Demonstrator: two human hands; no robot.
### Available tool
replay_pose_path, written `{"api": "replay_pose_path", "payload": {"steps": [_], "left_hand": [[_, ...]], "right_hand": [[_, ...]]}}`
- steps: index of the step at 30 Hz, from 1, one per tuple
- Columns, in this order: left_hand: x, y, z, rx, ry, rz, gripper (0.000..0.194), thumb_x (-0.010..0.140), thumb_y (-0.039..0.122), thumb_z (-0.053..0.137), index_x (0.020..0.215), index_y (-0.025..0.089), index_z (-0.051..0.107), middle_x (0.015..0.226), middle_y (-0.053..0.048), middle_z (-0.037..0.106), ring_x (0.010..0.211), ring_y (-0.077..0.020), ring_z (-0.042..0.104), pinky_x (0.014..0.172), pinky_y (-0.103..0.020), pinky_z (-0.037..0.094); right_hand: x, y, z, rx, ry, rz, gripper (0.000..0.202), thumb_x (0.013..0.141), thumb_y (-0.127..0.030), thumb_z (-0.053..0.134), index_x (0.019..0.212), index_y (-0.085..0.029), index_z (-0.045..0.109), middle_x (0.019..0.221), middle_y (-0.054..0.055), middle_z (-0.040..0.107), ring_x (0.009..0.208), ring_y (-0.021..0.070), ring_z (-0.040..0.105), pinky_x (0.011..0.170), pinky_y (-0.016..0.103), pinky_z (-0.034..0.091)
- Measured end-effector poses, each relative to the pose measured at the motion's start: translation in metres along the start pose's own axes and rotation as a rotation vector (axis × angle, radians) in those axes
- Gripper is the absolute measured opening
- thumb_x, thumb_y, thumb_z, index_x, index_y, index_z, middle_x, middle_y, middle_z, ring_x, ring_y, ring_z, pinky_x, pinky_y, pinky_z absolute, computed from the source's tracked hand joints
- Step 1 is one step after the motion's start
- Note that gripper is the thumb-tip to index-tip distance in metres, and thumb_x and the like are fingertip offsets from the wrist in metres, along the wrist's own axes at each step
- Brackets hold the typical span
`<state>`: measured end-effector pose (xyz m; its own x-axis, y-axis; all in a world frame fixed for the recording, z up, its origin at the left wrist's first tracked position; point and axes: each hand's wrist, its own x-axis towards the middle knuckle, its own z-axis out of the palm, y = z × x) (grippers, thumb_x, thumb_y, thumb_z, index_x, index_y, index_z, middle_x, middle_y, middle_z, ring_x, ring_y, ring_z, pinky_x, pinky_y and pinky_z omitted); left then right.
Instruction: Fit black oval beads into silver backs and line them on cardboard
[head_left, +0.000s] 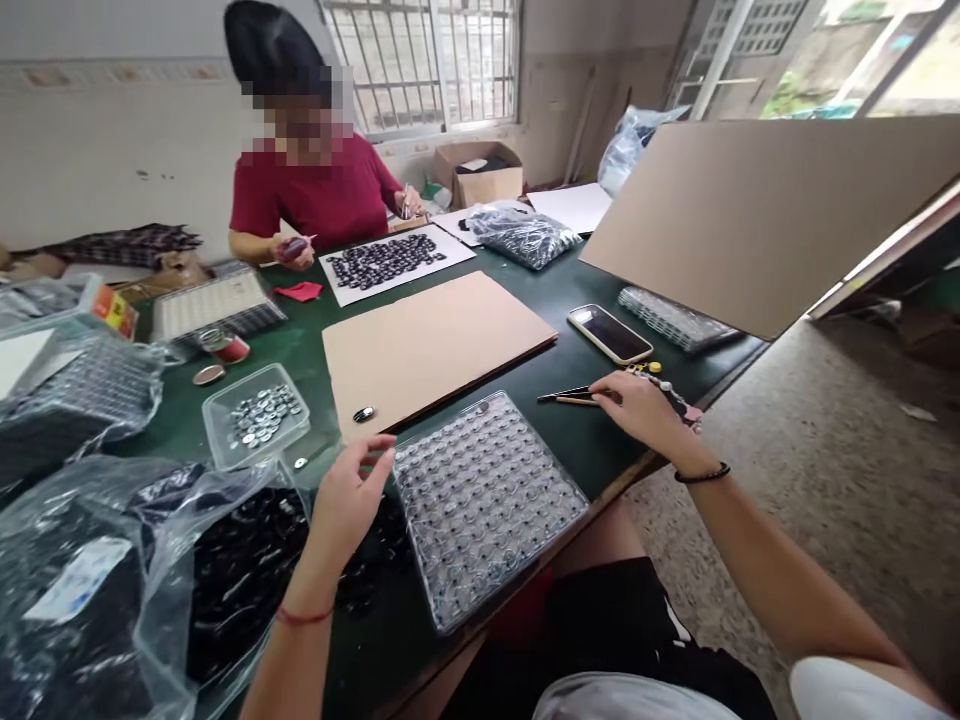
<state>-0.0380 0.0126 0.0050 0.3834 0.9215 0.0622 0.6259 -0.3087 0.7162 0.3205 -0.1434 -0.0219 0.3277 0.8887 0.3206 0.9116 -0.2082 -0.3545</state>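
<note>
My left hand (pixel 352 500) hovers by the left edge of a clear tray (pixel 487 505), its fingers bent and apart, with nothing visible between them. Rows of small round metallic pieces fill the tray. At the right, my right hand (pixel 637 405) has its fingertips closed on dark tweezers (pixel 564 394), low over the green table; a thin tan stick (pixel 577 402) lies under them. One shiny dark oval piece (pixel 364 414) rests on the near left corner of a cardboard sheet (pixel 442 345). Black pieces (pixel 375 560) lie between my left wrist and the tray.
Left: a clear box (pixel 259 415) of metal discs, a red jar (pixel 225 345) and a plastic bag (pixel 247 570) of black pieces. Right: a phone (pixel 611 334) and a tilted cardboard panel (pixel 772 220). Across the table (pixel 525 290), a person in red (pixel 315 195) works beside a white sheet (pixel 349 290).
</note>
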Motion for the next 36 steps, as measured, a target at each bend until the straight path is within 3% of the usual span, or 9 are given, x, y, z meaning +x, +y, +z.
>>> {"api": "replay_pose_path", "payload": {"steps": [3, 8, 11, 14, 18, 23, 26, 31, 36], "left_hand": [[-0.001, -0.007, -0.004, 0.156, -0.100, 0.061, 0.035, 0.077, 0.045, 0.046, 0.093, 0.018, 0.060, 0.096, -0.006, 0.062, 0.078, -0.0201, 0.057, 0.072, -0.034, 0.045], [-0.008, -0.019, -0.026, 0.194, 0.070, 0.017, 0.036, 0.078, 0.047, 0.045, 0.095, 0.018, 0.059, 0.093, -0.006, 0.061, 0.072, -0.0183, 0.057, 0.072, -0.033, 0.045], [-0.013, -0.028, -0.037, 0.227, 0.012, -0.060, 0.039, 0.076, 0.048, 0.048, 0.098, 0.018, 0.058, 0.085, -0.004, 0.061, 0.067, -0.0173, 0.056, 0.069, -0.031, 0.045], [-0.018, -0.036, -0.038, 0.289, -0.124, -0.086, 0.038, 0.074, 0.046, 0.050, 0.098, 0.018, 0.059, 0.082, -0.004, 0.061, 0.068, -0.0185, 0.057, 0.067, -0.031, 0.044], [-0.021, -0.036, -0.030, 0.346, -0.173, -0.065, 0.028, 0.074, 0.042, 0.051, 0.090, 0.021, 0.062, 0.081, -0.003, 0.063, 0.078, -0.0213, 0.058, 0.072, -0.031, 0.041], [-0.024, -0.026, -0.029, 0.361, -0.240, -0.052, 0.025, 0.078, 0.039, 0.044, 0.083, 0.022, 0.061, 0.078, -0.003, 0.063, 0.076, -0.0210, 0.057, 0.070, -0.030, 0.039], [-0.025, -0.020, -0.027, 0.378, -0.240, -0.050, 0.023, 0.079, 0.035, 0.042, 0.082, 0.021, 0.060, 0.077, -0.003, 0.062, 0.073, -0.0199, 0.056, 0.067, -0.029, 0.038], [-0.024, -0.021, -0.024, 0.405, -0.142, -0.050, 0.017, 0.075, 0.033, 0.046, 0.074, 0.020, 0.058, 0.079, -0.003, 0.060, 0.075, -0.0197, 0.055, 0.069, -0.030, 0.038], [-0.013, -0.011, -0.026, -0.017, -0.014, -0.233, 0.022, 0.073, 0.039, 0.050, 0.076, 0.018, 0.052, 0.066, 0.000, 0.058, 0.053, -0.0137, 0.052, 0.055, -0.026, 0.039]], "right_hand": [[-0.008, -0.001, 0.001, -0.102, -0.109, 0.011, 0.016, 0.081, -0.015, 0.044, 0.085, -0.018, 0.060, 0.089, 0.005, 0.062, 0.086, 0.0186, 0.056, 0.072, 0.028, 0.040], [-0.004, -0.003, -0.002, -0.299, -0.364, -0.004, 0.024, 0.072, -0.002, 0.038, 0.086, -0.015, 0.054, 0.087, 0.008, 0.057, 0.067, 0.0167, 0.054, 0.055, 0.027, 0.032], [0.004, -0.009, -0.005, -0.270, -0.457, -0.100, 0.022, 0.075, -0.004, 0.038, 0.083, -0.016, 0.054, 0.085, 0.007, 0.056, 0.065, 0.0163, 0.054, 0.057, 0.027, 0.033], [0.015, -0.027, -0.010, -0.163, -0.399, -0.174, 0.017, 0.083, -0.012, 0.038, 0.087, -0.017, 0.053, 0.085, 0.007, 0.055, 0.070, 0.0171, 0.055, 0.063, 0.028, 0.038], [0.045, -0.073, -0.014, 0.152, -0.246, -0.289, 0.019, 0.089, -0.025, 0.036, 0.086, -0.017, 0.052, 0.089, 0.007, 0.055, 0.078, 0.0167, 0.054, 0.071, 0.028, 0.041], [0.094, -0.124, 0.006, 0.415, -0.166, -0.449, 0.033, 0.092, -0.030, 0.032, 0.067, -0.017, 0.050, 0.080, 0.005, 0.055, 0.076, 0.0142, 0.052, 0.073, 0.025, 0.040], [0.103, -0.127, 0.025, 0.328, -0.162, -0.433, 0.030, 0.092, -0.026, 0.032, 0.073, -0.016, 0.053, 0.074, 0.005, 0.058, 0.079, 0.0168, 0.051, 0.074, 0.027, 0.039], [0.094, -0.107, 0.036, 0.265, -0.305, -0.431, 0.016, 0.086, -0.020, 0.044, 0.092, -0.016, 0.058, 0.088, 0.006, 0.062, 0.080, 0.0160, 0.055, 0.069, 0.024, 0.038], [0.091, -0.104, 0.039, 0.111, -0.432, -0.471, 0.018, 0.074, -0.025, 0.059, 0.091, -0.019, 0.064, 0.094, 0.005, 0.061, 0.081, 0.0181, 0.058, 0.062, 0.023, 0.038]]}}
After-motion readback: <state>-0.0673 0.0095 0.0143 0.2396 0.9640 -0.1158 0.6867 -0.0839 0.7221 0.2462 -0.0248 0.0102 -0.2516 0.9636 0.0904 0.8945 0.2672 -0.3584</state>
